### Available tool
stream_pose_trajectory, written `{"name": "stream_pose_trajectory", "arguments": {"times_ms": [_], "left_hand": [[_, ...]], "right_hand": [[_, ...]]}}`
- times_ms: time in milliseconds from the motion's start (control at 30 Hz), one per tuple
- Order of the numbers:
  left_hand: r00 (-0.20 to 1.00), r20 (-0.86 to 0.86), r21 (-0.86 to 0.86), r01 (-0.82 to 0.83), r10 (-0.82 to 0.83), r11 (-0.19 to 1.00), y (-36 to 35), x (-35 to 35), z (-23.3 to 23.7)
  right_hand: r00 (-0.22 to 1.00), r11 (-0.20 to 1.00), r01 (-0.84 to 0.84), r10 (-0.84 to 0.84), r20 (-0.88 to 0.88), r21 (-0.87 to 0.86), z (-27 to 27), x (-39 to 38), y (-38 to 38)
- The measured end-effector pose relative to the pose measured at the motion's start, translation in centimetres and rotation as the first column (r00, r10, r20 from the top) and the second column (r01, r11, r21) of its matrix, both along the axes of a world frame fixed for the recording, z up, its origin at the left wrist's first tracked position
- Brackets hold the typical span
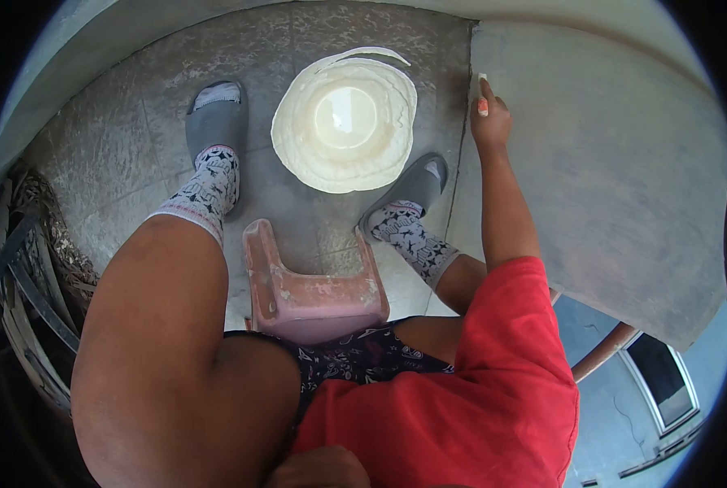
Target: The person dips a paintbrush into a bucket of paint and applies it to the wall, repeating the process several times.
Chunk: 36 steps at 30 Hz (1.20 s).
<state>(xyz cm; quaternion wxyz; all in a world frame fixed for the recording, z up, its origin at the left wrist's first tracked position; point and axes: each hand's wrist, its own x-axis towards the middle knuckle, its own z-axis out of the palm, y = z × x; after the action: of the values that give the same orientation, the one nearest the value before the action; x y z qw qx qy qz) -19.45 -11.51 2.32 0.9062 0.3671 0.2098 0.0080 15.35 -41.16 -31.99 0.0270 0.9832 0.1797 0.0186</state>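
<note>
Reaching out to the upper right, my right hand [491, 120] is closed round a small white-and-red object [483, 106]; its whitish end sticks out past the fingers, and its kind is hard to make out. The hand overlaps the edge of a grey slab in this view. On the floor between my feet lies a cream-coloured basin [294, 134] with a wavy, uneven rim and a shiny round middle. A thin curved strip [371, 51] follows its far rim. At the bottom edge, what looks like the back of my left hand [318, 469] shows in part, fingers hidden.
A worn pink plastic stool [318, 297] stands below my lap. My feet in grey slides [217, 130] flank the basin. The grey slab [615, 163] spans the right side. Dry leaves and dark strips [38, 301] lie at the left. A curved wall borders the floor.
</note>
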Motion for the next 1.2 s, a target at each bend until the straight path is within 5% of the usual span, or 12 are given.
{"name": "stream_pose_trajectory", "arguments": {"times_ms": [367, 467, 567, 633, 667, 733, 800, 833, 933, 1100, 1167, 1200], "left_hand": [[0.998, 0.06, 0.03, -0.015, 0.013, 0.999, -0.7, 0.4, -0.1], [0.997, 0.076, 0.055, -0.035, 0.031, 0.998, -0.7, 1.5, -0.3], [0.978, 0.207, 0.113, -0.039, 0.015, 0.993, 0.7, 2.7, -0.2], [0.903, 0.242, 0.295, 0.281, -0.355, 0.914, 0.3, 0.7, -0.6], [0.898, 0.248, 0.293, 0.29, -0.365, 0.911, 0.8, 0.1, -1.0], [0.534, 0.33, 0.631, 0.488, -0.778, 0.602, 2.1, -0.4, -2.0], [0.508, 0.29, 0.677, 0.49, -0.811, 0.549, 2.2, -0.5, -1.6], [0.49, 0.242, 0.713, 0.495, -0.837, 0.496, 2.2, -0.7, -1.1], [0.467, 0.06, 0.805, 0.501, -0.882, 0.319, 2.1, -1.3, 0.3], [0.487, -0.222, 0.894, 0.448, -0.845, 0.023, 1.0, -3.7, -0.1], [0.476, -0.363, 0.888, 0.436, -0.801, -0.143, 1.3, -3.7, -0.4], [0.487, -0.367, 0.87, 0.482, -0.793, -0.107, 1.3, -3.8, -0.5]], "right_hand": [[0.989, 0.978, 0.057, -0.084, 0.125, 0.203, 4.4, 0.8, 2.0], [0.998, 0.993, 0.029, -0.034, -0.051, -0.11, 1.1, 2.6, 2.2], [0.986, 0.984, 0.165, -0.167, -0.025, -0.073, 4.1, 4.1, 2.9], [0.989, 0.99, 0.141, -0.14, 0.037, -0.016, 7.3, 3.6, 2.9], [0.984, 0.985, 0.153, -0.16, 0.082, 0.085, 9.9, 2.6, 3.5], [0.973, 0.969, 0.159, -0.185, 0.134, 0.187, 13.2, 1.1, 3.3], [0.984, 0.84, 0.064, -0.143, 0.105, 0.539, 15.4, -0.1, 2.3], [0.984, 0.839, 0.064, -0.144, 0.107, 0.54, 16.7, -1.7, 2.9], [0.95, 0.39, 0.308, -0.175, -0.259, 0.868, 18.2, -7.4, 6.4], [0.861, 0.498, 0.445, -0.008, -0.509, 0.744, 13.8, -14.7, 10.7], [0.904, 0.576, 0.306, 0.074, -0.421, 0.758, 10.2, -16.1, 11.9], [0.902, 0.571, 0.313, 0.072, -0.426, 0.759, 9.1, -16.9, 12.6]]}}
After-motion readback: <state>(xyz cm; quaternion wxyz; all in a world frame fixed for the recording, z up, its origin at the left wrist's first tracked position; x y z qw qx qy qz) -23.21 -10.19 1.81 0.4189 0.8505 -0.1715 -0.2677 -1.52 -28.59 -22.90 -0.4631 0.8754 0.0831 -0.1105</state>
